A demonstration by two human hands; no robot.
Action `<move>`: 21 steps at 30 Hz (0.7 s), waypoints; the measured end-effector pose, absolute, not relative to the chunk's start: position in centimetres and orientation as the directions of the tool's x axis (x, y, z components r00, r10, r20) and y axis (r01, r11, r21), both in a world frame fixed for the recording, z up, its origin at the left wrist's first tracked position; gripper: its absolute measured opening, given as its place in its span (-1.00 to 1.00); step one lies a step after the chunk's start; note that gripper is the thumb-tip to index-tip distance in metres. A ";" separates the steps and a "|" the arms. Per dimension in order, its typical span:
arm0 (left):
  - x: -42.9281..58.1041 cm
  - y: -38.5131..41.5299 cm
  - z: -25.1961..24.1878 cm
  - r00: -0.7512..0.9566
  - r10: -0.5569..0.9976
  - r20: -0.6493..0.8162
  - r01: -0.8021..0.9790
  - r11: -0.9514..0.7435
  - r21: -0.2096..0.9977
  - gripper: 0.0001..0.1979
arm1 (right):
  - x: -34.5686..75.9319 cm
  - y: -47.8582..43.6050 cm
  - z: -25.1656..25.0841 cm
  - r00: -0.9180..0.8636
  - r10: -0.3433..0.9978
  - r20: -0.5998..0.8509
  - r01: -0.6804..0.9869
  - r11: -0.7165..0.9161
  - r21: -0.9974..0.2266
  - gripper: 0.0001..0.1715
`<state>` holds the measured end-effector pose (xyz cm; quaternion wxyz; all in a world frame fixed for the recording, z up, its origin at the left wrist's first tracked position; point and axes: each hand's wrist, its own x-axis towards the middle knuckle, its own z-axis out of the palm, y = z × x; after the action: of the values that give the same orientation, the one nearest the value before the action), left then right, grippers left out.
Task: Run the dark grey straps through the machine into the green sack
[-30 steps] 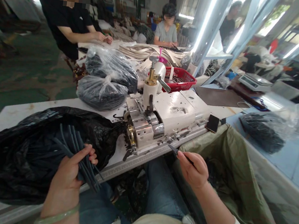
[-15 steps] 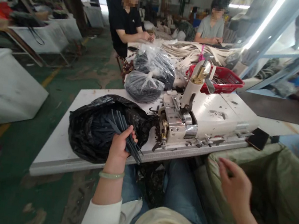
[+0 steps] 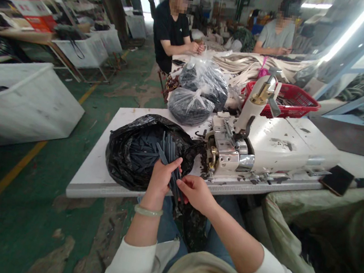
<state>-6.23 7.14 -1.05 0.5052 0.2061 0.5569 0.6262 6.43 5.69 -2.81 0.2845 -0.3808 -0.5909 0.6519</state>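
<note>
Crinkled glossy black plastic was seen in the bag [image 3: 132, 157]; matt dark strips [image 3: 168, 150] were held. The machine [image 3: 267, 150] was enamelled cream with polished metal; the worktop [image 3: 93, 174] was smooth white.

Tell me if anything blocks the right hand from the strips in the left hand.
Nothing visible does: the right hand already touches the lower ends of the dark strips that the left hand grips.
</note>
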 end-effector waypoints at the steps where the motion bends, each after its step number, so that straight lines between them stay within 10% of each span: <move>1: -6.3 7.2 -1.2 -0.409 0.859 -0.308 -0.409 0.130 0.903 -0.67 | 6.7 6.0 -2.9 -0.576 0.796 -0.186 -0.002 -0.229 -0.974 -0.57; 8: -7.9 7.7 -1.1 -0.439 0.839 -0.322 -0.472 0.090 0.877 -0.66 | 8.4 6.8 -2.7 -0.563 0.779 -0.276 -0.407 -0.552 -0.728 -0.72; 21: -7.3 5.0 0.9 -0.007 0.934 -0.358 -0.373 0.330 0.867 -0.62 | 8.5 8.9 -1.7 -0.347 0.905 -0.246 -0.613 -0.417 -0.671 -0.71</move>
<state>-7.29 5.01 0.88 0.6460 0.2815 0.4977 0.5057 8.46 8.87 -1.69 0.4836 -0.3047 -0.2399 0.7847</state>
